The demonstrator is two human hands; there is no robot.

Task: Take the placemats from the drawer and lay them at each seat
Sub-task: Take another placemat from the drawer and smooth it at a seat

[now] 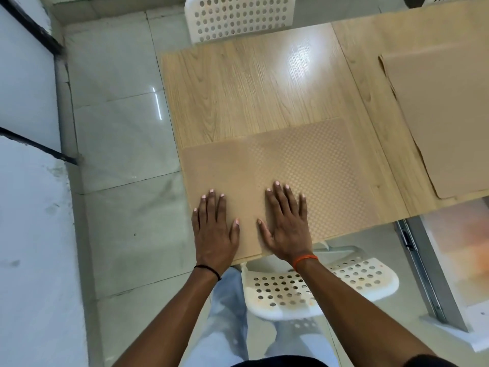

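Soft, even light is filling the room, bright enough that nothing is sitting in deep shade. A broad white glare is blooming on the worktop [299, 59] toward its far side, washing out the wood grain there, and thinner streaks are glinting off the floor [127, 123] tiles. The mat [304, 165] is catching a paler sheen across its dotted right half. Shadows are staying faint, only a slight darkening under the hands [214, 229]. The wide lens is bending straight edges outward near the borders. The drawer [460, 250] at right is smearing into an orange blur, and the whole view is looking slightly soft.
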